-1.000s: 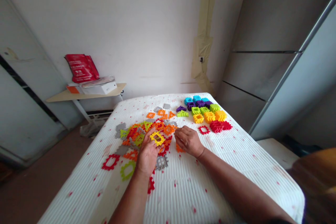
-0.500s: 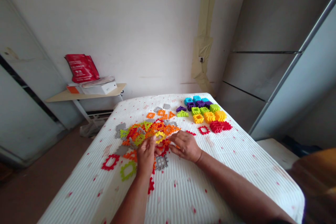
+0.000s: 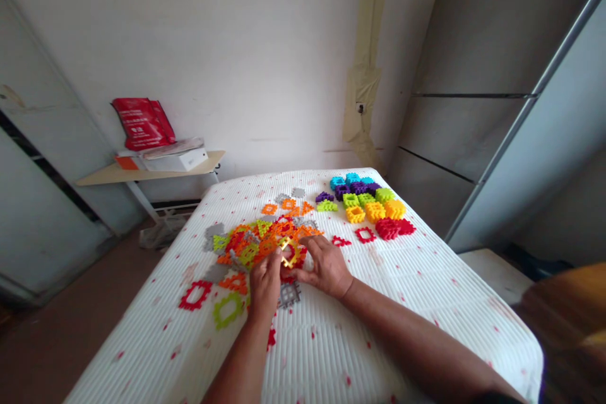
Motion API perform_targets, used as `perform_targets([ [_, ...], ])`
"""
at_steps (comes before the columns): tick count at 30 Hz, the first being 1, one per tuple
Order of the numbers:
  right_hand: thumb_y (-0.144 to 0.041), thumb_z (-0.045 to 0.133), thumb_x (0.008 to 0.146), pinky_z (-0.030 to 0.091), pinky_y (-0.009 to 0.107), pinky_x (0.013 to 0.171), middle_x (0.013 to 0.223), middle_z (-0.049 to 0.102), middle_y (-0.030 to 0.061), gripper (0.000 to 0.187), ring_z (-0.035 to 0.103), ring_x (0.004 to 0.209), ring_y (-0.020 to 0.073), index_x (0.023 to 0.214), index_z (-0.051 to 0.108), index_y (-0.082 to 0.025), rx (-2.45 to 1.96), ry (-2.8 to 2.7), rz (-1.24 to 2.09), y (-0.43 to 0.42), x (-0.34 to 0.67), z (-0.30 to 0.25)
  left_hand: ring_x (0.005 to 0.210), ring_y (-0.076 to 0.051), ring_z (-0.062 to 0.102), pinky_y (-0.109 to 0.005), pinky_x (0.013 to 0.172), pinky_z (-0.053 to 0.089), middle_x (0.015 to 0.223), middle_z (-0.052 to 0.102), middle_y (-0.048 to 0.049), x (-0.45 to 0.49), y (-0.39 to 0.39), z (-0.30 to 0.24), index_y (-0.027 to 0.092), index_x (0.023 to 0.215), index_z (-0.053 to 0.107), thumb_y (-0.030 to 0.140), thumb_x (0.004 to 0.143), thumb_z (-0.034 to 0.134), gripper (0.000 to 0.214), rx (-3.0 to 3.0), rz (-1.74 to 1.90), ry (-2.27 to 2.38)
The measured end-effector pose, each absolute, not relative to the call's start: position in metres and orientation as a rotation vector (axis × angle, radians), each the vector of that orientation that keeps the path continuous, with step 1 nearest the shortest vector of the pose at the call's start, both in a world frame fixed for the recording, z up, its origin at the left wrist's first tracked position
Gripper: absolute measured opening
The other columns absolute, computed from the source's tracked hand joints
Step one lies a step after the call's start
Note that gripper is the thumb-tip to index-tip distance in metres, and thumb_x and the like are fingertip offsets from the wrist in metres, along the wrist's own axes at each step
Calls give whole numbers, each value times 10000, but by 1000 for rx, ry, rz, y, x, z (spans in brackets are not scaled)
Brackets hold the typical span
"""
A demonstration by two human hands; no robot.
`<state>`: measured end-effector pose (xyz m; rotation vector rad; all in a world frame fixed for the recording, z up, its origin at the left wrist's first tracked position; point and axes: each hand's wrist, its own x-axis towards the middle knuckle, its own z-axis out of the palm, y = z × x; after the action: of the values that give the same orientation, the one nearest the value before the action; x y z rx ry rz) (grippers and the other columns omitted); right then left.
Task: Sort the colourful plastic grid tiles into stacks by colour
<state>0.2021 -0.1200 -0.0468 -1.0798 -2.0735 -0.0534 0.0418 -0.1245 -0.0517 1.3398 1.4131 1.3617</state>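
A loose pile of flat interlocking plastic tiles [image 3: 255, 240], orange, red, green and grey, lies on the white ribbed bed cover [image 3: 360, 341]. My left hand [image 3: 264, 281] and my right hand [image 3: 322, 265] meet over the pile's near edge. Both pinch a yellow square frame tile [image 3: 288, 251] that stands tilted between their fingertips. Under my hands lie a grey tile [image 3: 288, 294] and a red one. Stacks of sorted tiles [image 3: 372, 205] in blue, purple, green, yellow and red stand at the far right.
A red frame tile [image 3: 193, 295] and a green one [image 3: 227, 309] lie apart at the near left. Beyond the bed, a small side table [image 3: 142, 172] carries a red bag and a white box. A wardrobe [image 3: 521, 139] stands close on the right.
My right hand slid left from the cover to the yellow tile, which my left hand had held alone. The tile now stands tilted between both hands. The view shifted slightly.
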Motion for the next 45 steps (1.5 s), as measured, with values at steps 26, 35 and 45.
perform_targets([
  [26,-383,475,866,383,274,683,1020,653,70,296,506,976,226,1044,617,-194,-2123,-1568,-433,-62,306,-36,561,-158,520,-267,546,418,674,631,-47,45,-127,-51,119,968,674,620,782,416,593,1313,1388,1417],
  [35,-405,424,879,402,270,647,1019,627,82,299,536,980,221,1029,572,-193,-2283,-1556,-354,-62,301,-38,552,-149,512,-264,545,415,695,637,-51,44,-125,-53,115,974,669,628,780,412,606,1298,1371,1419],
  [45,-453,437,866,425,286,627,1009,599,97,337,608,896,231,1039,528,-179,-2386,-1520,-287,-60,298,-39,554,-147,515,-261,545,416,702,642,-50,44,-125,-52,115,973,673,619,776,426,594,1315,1378,1396],
])
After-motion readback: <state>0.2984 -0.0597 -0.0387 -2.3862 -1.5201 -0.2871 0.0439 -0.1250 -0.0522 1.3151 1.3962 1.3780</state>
